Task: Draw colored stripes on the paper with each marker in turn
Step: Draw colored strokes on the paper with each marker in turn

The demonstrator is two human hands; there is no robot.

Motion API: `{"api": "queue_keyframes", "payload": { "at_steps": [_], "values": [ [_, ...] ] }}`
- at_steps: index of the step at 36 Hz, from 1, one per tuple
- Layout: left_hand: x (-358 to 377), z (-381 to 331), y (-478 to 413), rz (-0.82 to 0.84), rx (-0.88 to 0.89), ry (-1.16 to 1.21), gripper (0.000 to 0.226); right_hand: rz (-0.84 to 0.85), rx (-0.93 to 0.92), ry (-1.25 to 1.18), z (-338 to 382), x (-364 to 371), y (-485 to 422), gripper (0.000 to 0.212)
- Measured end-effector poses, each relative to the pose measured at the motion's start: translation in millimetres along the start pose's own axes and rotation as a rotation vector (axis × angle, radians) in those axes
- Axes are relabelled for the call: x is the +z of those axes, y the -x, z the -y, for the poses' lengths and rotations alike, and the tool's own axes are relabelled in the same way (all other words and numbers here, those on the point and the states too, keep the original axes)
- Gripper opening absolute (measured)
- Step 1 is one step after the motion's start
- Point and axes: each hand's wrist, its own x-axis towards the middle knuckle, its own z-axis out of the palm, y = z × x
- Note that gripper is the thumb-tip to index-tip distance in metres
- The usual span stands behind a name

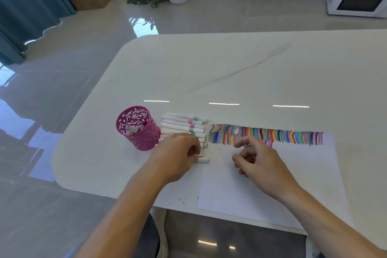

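Observation:
A white sheet of paper (282, 184) lies at the table's near edge, with rows of short colored stripes (282, 135) along its far edge. To its left is a row of white markers (184, 125) with colored bands, lying side by side. My left hand (178, 157) covers the near end of that row, and its curled fingertips pinch a white marker (200, 154). Another marker's end (203, 160) sticks out from under the hand. My right hand (257, 161) hovers over the paper just below the stripes, fingers loosely curled, with nothing plainly held.
A pink perforated pen cup (137, 129) holding a few markers stands left of the marker row. Small blue ink specks (182, 200) mark the white table (230, 69) near its front edge. The rounded table corner is at left, with glossy floor beyond.

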Motion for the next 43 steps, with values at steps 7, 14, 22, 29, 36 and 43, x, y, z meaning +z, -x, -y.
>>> {"api": "queue_keyframes", "payload": {
  "at_steps": [7,14,22,29,36,43],
  "values": [
    [12.9,-12.5,-2.9,0.061,0.031,-0.046,0.013,0.018,-0.007,0.034,-3.7,3.4,0.7,0.02],
    [24.0,-17.6,-4.7,0.038,0.026,-0.062,0.016,0.017,-0.01,0.057,-7.3,5.3,-0.5,0.017],
    [15.4,-21.3,-5.8,-0.015,0.062,0.132,0.007,0.018,-0.013,0.063,-9.0,5.4,-1.2,0.014],
    [7.2,-35.3,-12.0,-0.198,0.094,0.44,0.007,0.015,-0.015,0.066,-7.5,3.8,-0.2,0.011],
    [8.8,-53.7,-17.0,-0.348,0.047,0.777,0.033,0.03,-0.051,0.006,-0.6,-1.2,4.1,0.013],
    [13.3,-72.4,-21.2,-0.308,-0.012,0.909,0.017,-0.019,-0.118,-0.026,2.9,-12.1,8.1,0.04]
  ]
}}
